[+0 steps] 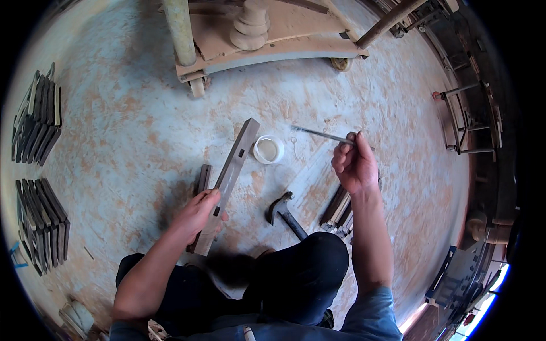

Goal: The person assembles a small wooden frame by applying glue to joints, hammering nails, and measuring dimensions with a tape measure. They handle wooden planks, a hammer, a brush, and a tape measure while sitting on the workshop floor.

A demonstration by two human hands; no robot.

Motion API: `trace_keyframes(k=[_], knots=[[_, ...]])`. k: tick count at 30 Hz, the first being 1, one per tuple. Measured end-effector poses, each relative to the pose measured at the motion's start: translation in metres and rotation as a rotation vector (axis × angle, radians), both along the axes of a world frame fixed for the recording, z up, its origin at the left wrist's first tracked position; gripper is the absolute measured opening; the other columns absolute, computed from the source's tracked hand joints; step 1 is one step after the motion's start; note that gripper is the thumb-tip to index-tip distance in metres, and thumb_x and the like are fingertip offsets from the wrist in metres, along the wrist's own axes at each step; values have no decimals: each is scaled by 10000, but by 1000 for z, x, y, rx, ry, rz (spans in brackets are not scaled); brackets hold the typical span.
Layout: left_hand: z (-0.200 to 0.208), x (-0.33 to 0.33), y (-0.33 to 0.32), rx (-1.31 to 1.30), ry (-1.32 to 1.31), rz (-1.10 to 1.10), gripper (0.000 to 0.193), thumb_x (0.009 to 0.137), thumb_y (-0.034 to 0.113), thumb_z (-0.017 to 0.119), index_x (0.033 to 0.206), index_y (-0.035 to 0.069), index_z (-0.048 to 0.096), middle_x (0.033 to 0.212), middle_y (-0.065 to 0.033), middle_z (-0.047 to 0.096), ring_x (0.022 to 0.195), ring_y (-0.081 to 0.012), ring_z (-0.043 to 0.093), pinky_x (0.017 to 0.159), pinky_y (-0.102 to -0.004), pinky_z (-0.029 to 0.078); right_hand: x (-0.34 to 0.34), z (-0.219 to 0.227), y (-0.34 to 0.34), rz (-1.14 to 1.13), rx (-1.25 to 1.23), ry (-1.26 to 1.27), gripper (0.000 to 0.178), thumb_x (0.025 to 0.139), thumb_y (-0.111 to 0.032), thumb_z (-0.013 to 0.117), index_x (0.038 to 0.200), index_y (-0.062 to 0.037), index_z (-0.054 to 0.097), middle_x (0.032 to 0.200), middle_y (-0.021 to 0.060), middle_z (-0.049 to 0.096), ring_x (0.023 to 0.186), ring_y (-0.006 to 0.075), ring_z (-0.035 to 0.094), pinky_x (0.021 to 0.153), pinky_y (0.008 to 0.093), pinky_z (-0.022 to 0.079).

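My left hand [199, 213] grips a long grey wooden rail [233, 170] with small rectangular slots cut in it; the rail runs from my knee up toward the middle of the floor. My right hand [355, 165] is raised and pinches a thin flat stick [321, 134] that points left, above a small round white tub [268, 149]. A claw hammer [282, 211] lies on the floor between my hands, head toward the tub. A bundle of thin wooden slats [338, 210] lies under my right wrist. A short dark piece [203, 177] lies beside the rail.
Rows of dark slats [40, 122] stand stacked at the left, with more [45, 221] below them. A wooden frame with a turned leg [250, 25] stands at the top. Metal stands [469, 119] line the right edge. My knees [307, 267] are bent below.
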State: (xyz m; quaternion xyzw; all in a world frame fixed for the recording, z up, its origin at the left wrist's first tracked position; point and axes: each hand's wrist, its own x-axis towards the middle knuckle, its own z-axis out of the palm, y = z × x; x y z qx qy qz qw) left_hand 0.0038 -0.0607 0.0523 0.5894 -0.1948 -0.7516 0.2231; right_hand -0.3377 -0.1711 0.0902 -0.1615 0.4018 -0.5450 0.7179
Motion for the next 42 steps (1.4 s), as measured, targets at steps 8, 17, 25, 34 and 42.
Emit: trace_keyframes(k=[8, 17, 25, 34, 42], knots=[[4, 1, -1, -21, 82, -21, 341, 1022, 384, 380, 1113, 69, 475, 803, -93, 611, 556, -163, 547, 492, -325, 488, 46, 23, 16, 218, -52, 420, 215, 932, -228, 612, 922, -16, 576, 713, 96, 608, 584, 170, 568, 496, 290, 441], [12, 7, 2, -22, 122, -21, 423, 993, 431, 465, 1172, 48, 484, 856, -93, 615, 602, -151, 545, 554, -323, 477, 52, 17, 15, 273, -92, 526, 199, 926, -185, 612, 955, 13, 614, 738, 86, 625, 617, 146, 582, 514, 279, 451], [11, 3, 3, -165, 50, -73, 308, 1023, 320, 410, 1126, 47, 509, 807, -75, 603, 572, -139, 538, 541, -303, 476, 68, 33, 17, 380, -148, 792, 208, 920, -204, 624, 951, 0, 656, 758, 44, 647, 652, 98, 586, 556, 244, 464], [-12, 12, 10, -356, -124, -122, 305, 999, 307, 477, 1130, 39, 539, 881, -54, 606, 785, -123, 572, 639, -302, 499, 100, 64, 18, 486, -230, 1084, 177, 912, -177, 642, 953, -11, 689, 766, 3, 648, 731, 71, 571, 676, 239, 470], [-1, 15, 6, -402, -198, -151, 377, 987, 326, 503, 1206, 21, 531, 920, -69, 625, 795, -139, 591, 659, -296, 500, 104, 59, 19, 456, -191, 1100, 198, 927, -198, 624, 952, -11, 682, 771, 6, 652, 700, 71, 573, 613, 235, 471]])
